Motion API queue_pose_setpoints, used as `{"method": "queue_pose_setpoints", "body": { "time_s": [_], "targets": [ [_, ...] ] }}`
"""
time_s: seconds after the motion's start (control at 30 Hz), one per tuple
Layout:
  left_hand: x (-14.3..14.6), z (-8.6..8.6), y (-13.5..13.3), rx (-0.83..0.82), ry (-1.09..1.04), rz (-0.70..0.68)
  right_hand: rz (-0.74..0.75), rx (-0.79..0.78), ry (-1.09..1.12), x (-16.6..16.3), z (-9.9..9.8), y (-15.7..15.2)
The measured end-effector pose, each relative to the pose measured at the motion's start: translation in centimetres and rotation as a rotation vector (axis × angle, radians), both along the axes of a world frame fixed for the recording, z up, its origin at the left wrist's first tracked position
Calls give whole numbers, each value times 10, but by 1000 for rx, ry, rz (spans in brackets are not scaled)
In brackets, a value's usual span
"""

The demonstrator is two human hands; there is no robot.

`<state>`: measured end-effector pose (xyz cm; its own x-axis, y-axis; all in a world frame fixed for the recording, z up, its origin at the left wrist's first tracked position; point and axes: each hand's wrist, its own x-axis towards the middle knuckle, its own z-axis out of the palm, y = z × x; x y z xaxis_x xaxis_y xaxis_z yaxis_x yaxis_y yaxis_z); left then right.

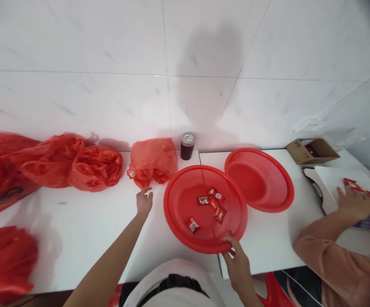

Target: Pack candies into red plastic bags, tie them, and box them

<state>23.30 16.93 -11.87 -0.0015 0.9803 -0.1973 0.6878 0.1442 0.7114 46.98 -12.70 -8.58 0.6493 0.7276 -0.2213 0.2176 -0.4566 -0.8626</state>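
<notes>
My left hand is at the lower edge of a crumpled red plastic bag, fingers slightly apart; whether they touch the bag I cannot tell. With my right hand I grip the near right rim of a round red plastic basket. Inside that basket lie several small wrapped candies: a cluster right of the middle, including a dark brown packet, and a lone red-and-white one nearer me.
A second red basket stands to the right. Behind is a dark jar. Red bags line the left side. At right, a co-worker's hand is over red packets on a white tray, beside a cardboard box.
</notes>
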Motion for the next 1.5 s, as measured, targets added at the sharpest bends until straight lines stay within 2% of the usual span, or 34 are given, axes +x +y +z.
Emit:
{"method": "queue_pose_setpoints", "body": {
  "time_s": [0.07,0.13,0.27,0.4,0.47,0.57,0.7,0.8,0.87,0.93,1.0,1.03,1.1,1.17,1.23,1.3,1.4,1.47,1.5],
  "targets": [
    [3,-1,8,66,95,22,-45,-55,-15,1,-2,7],
    [4,0,15,104,171,-6,-29,-161,3,1,2,14],
    [-7,1,29,77,252,-121,259,-333,172,-5,24,25],
    [-29,6,18,55,219,-221,436,-314,312,-15,48,44],
    [-40,16,-5,67,163,-248,493,-238,302,-25,55,62],
    [-53,40,-58,90,73,-248,551,-92,237,-46,57,97],
    [-57,82,-135,122,-36,-233,507,27,277,-84,44,143],
    [-64,99,-176,145,-195,-262,453,66,373,-106,30,162],
    [-76,94,-191,111,-238,-199,391,122,435,-112,26,165],
    [-96,77,-197,48,-228,5,300,211,459,-110,28,164],
    [-116,57,-198,-6,-214,223,224,292,461,-103,38,160],
    [-124,49,-197,-25,-212,289,203,321,464,-99,44,158],
    [-133,41,-192,-36,-199,333,204,361,453,-93,57,154],
    [-131,48,-184,-1,-172,324,246,391,395,-92,71,150],
    [-119,69,-175,67,-171,300,348,425,307,-94,83,144],
    [-103,97,-164,148,-205,220,555,490,186,-101,94,137],
    [-80,133,-150,286,-163,-36,970,607,25,-114,110,126],
    [-71,143,-142,327,-54,-242,1164,653,-22,-122,118,120],
    [-70,144,-138,292,-4,-343,1216,671,-29,-124,122,117]
  ]
}}
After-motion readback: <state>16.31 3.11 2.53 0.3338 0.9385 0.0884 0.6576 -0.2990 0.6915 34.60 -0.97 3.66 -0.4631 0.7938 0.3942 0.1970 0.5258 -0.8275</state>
